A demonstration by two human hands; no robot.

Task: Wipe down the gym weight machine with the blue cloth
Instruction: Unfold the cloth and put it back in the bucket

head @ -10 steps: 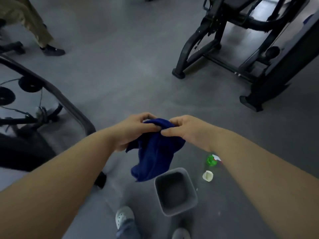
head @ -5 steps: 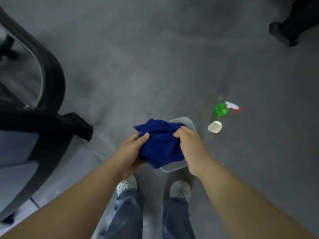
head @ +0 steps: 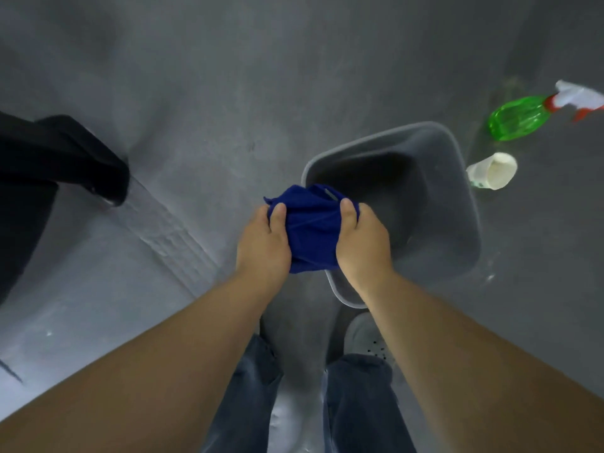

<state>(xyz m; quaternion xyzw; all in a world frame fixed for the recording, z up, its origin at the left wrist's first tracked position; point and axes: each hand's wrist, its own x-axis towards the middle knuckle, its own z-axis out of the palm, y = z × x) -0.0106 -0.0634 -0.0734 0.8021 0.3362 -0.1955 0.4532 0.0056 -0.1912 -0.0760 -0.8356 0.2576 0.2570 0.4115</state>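
- Both hands are closed around the blue cloth (head: pixel 310 230), which is bunched into a wad between them. The left hand (head: pixel 263 243) grips its left side and the right hand (head: pixel 362 243) its right. Each thumb lies on top, and the fingers curl underneath, out of sight.
- We find the cloth held over the near left rim of a grey tub (head: pixel 457 217). The tub stands on the floor (head: pixel 261 76) just beyond the person's shoes.
- The inside of the tub is dark, so we cannot tell whether it holds water.
- At the far right a green spray bottle (head: pixel 516 117) lies on its side. A white cup (head: pixel 493 171), also tipped over, lies between the bottle and the tub, just beside the tub's right wall.
- Only a black base part of the weight machine (head: pixel 65 152) shows, at the left edge. It rests on the floor, well apart from the cloth.
- We judge the step in hand to be preparing the cloth, by gathering or wringing it over the tub. No wiping contact with the machine has been made.
- The next move calls for carrying the cloth left to the machine. There we would regrip it so that a flat face of fabric, not a tight wad, meets the frame.
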